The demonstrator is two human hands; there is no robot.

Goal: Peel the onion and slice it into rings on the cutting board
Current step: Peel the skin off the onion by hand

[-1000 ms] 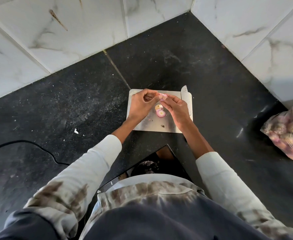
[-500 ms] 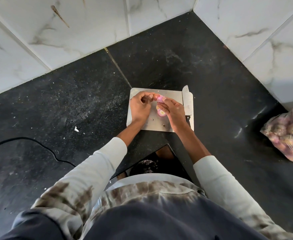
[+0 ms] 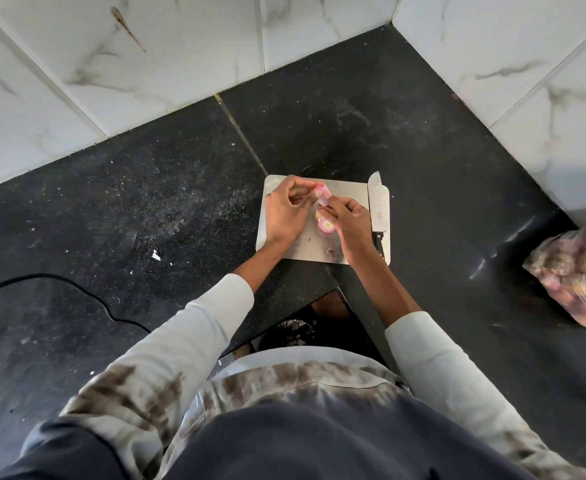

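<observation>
A small pink onion piece [image 3: 321, 195] is pinched between the fingertips of my left hand [image 3: 286, 213] and my right hand [image 3: 348, 221], just above the pale cutting board [image 3: 347, 192]. A cut onion piece [image 3: 325, 226] with pink rings and a yellowish centre lies on the board under my right fingers. A knife [image 3: 378, 206] rests along the board's right edge, blade pointing away from me, dark handle near my right wrist.
The board sits on a black stone counter [image 3: 146, 202] in a corner of white marble-tiled walls. A clear plastic bag of onions [image 3: 575, 271] lies at the right edge. A black cable [image 3: 76, 289] curves over the counter at the left. Small scraps dot the counter.
Both hands stay over the board working the small onion piece between the fingertips; my right hand has drawn slightly back from it. The view has shifted a little.
</observation>
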